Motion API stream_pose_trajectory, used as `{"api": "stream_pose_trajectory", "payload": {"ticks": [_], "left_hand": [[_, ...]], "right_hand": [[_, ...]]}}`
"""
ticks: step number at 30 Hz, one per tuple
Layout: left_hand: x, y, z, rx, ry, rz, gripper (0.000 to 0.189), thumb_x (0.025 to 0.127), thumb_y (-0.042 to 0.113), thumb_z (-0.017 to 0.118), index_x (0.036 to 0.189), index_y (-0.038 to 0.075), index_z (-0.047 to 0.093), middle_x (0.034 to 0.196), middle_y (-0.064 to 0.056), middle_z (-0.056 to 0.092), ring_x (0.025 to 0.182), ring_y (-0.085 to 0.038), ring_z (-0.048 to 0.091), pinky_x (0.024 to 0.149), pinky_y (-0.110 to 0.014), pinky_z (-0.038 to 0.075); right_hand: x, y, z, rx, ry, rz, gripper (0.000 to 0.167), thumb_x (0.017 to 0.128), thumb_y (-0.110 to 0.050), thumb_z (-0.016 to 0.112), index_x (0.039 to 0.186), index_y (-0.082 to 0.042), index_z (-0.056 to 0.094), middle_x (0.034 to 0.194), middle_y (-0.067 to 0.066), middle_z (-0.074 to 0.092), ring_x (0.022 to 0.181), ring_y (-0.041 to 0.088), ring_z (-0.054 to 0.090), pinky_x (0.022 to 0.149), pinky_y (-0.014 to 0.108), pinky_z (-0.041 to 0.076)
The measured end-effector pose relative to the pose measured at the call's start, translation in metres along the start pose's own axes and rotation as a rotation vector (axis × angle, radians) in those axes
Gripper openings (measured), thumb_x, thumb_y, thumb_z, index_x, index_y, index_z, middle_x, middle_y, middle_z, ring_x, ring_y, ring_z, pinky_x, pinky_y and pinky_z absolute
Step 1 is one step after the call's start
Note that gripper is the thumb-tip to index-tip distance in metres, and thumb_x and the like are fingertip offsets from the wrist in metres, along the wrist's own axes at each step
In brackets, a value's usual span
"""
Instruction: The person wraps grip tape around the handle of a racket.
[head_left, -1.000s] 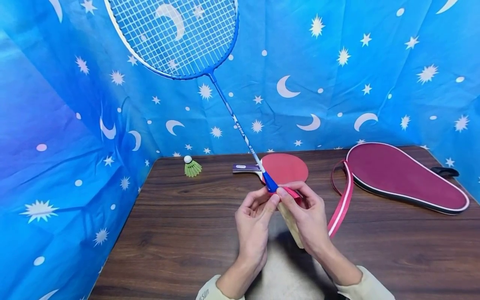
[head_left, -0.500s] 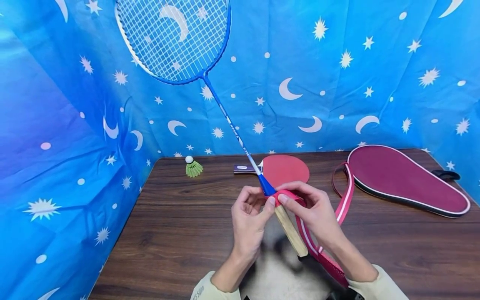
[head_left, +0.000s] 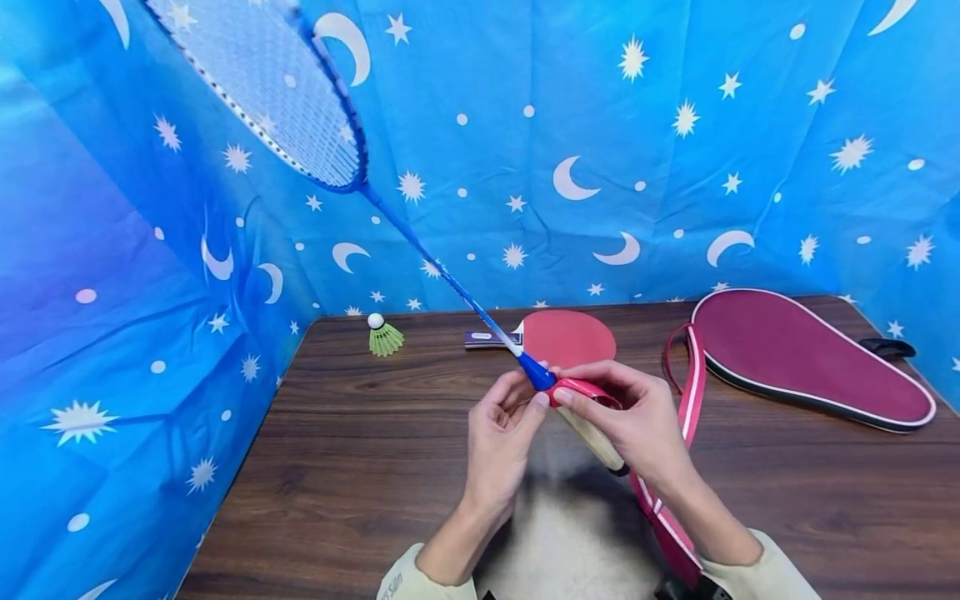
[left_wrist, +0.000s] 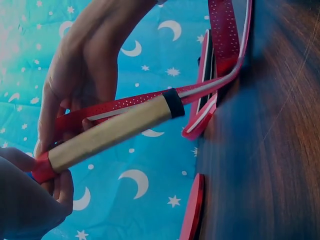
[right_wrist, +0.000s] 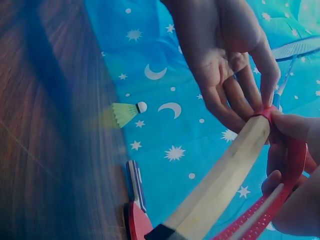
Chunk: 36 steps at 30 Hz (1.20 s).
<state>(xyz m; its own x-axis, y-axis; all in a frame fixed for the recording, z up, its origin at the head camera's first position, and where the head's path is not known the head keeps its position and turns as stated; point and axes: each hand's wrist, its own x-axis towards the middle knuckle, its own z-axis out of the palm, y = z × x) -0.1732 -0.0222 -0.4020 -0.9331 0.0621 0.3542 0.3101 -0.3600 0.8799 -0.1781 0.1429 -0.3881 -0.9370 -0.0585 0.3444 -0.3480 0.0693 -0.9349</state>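
A blue badminton racket (head_left: 420, 237) slants up to the left in the head view, its strung head turned partly edge-on and cut by the top edge. Its bare wooden handle (left_wrist: 112, 132) has a dark butt cap. Red overgrip tape (right_wrist: 296, 160) goes round the top of the handle, beside the blue cone. There my left hand (head_left: 498, 446) pinches the wrapped part between thumb and fingers. My right hand (head_left: 648, 421) pinches the tape close by. From it the perforated, white-striped strip trails down towards the table's front and right. Fingers hide part of the wrap.
On the brown table (head_left: 360, 467) stand a green shuttlecock (head_left: 386, 335) at the back left and a red table tennis bat (head_left: 570, 335) behind the hands. A maroon bat case (head_left: 795, 358) lies at the right. Blue patterned cloth (head_left: 465, 125) hangs behind and at left.
The racket has turned about its shaft: its head has swung left and gone from nearly face-on to edge-on. Red tape shows more plainly round the handle top. Both hands stay close together there.
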Motion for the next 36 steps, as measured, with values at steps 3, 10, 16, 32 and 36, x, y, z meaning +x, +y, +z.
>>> {"api": "stream_pose_trajectory", "payload": {"ticks": [3,10,16,32,36], "left_hand": [[0.0,-0.001,0.001,0.029,-0.001,0.035,0.03,0.095,0.001,0.061,0.126,0.001,0.064,0.124,-0.014,0.062,0.115,-0.033,0.059,0.097,-0.034,0.048],[-0.001,-0.002,0.002,0.099,0.005,0.12,0.031,0.094,-0.002,0.062,0.125,-0.001,0.064,0.122,-0.018,0.056,0.112,-0.031,0.059,0.096,-0.037,0.048],[-0.001,-0.003,0.002,0.137,0.039,0.106,0.03,0.091,0.005,0.069,0.122,0.003,0.068,0.113,-0.016,0.057,0.102,-0.027,0.063,0.09,-0.033,0.052],[0.0,0.0,0.002,-0.042,0.088,-0.069,0.021,0.093,0.008,0.066,0.111,-0.002,0.072,0.109,-0.027,0.062,0.094,-0.026,0.066,0.083,-0.04,0.056],[0.0,0.002,0.001,0.035,0.083,-0.042,0.019,0.093,0.008,0.067,0.111,0.006,0.074,0.113,-0.022,0.063,0.095,-0.025,0.064,0.081,-0.032,0.055]], "right_hand": [[0.0,0.001,0.002,-0.054,0.03,-0.036,0.024,0.084,-0.016,0.079,0.108,-0.014,0.074,0.101,0.004,0.072,0.086,0.02,0.065,0.065,0.023,0.053],[0.001,0.003,0.001,-0.023,0.018,-0.001,0.021,0.087,-0.018,0.076,0.107,-0.012,0.074,0.097,0.007,0.072,0.083,0.021,0.064,0.064,0.026,0.054],[0.002,0.006,-0.002,0.004,-0.016,0.002,0.021,0.088,-0.015,0.075,0.108,-0.008,0.073,0.099,0.009,0.072,0.086,0.021,0.066,0.068,0.026,0.055],[-0.003,-0.004,0.004,-0.172,0.005,-0.017,0.018,0.082,-0.03,0.081,0.097,-0.023,0.075,0.092,-0.007,0.072,0.078,0.016,0.061,0.057,0.026,0.049],[-0.003,-0.002,0.004,-0.15,-0.023,-0.053,0.014,0.084,-0.025,0.079,0.097,-0.022,0.075,0.094,-0.007,0.071,0.081,0.017,0.063,0.061,0.025,0.051]]}}
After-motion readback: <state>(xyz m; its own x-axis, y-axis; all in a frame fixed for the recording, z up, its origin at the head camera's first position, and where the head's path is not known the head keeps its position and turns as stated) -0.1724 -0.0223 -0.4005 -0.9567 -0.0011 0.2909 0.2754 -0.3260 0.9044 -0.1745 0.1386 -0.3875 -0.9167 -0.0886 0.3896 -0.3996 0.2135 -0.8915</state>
